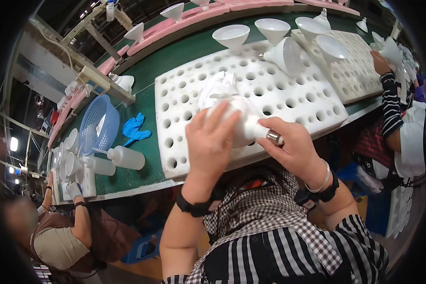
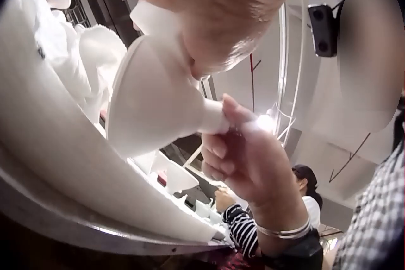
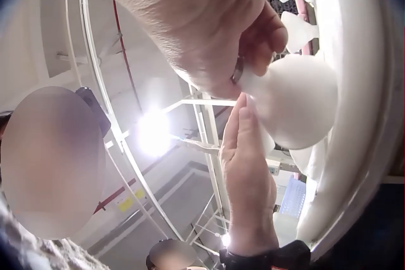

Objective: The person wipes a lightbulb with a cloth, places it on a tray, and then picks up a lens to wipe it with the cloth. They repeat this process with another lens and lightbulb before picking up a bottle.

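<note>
A white, cone-shaped lamp bulb [image 1: 252, 124] lies tilted over the near part of a white foam board [image 1: 175, 137]. My right hand [image 1: 293, 146] pinches its neck beside the metal screw base [image 1: 273, 137]. My left hand [image 1: 208, 146] rests on the bulb's side with fingers fairly straight, slightly blurred in the head view. In the right wrist view the left fingers [image 3: 243, 124] lie along the bulb near its neck. A crumpled white cloth [image 1: 218, 85] sits on the board just beyond the left hand. The bulb's wide face is turned away in the left wrist view.
Several reflector bulbs [image 1: 274, 29] stand in the board's far holes. At left are a blue basket [image 1: 99, 125], a blue glove [image 1: 135, 128] and white bottles [image 1: 128, 157]. People work on both sides, one in striped sleeves [image 1: 390, 104]. Pink foam strips [image 1: 189, 21] line the back.
</note>
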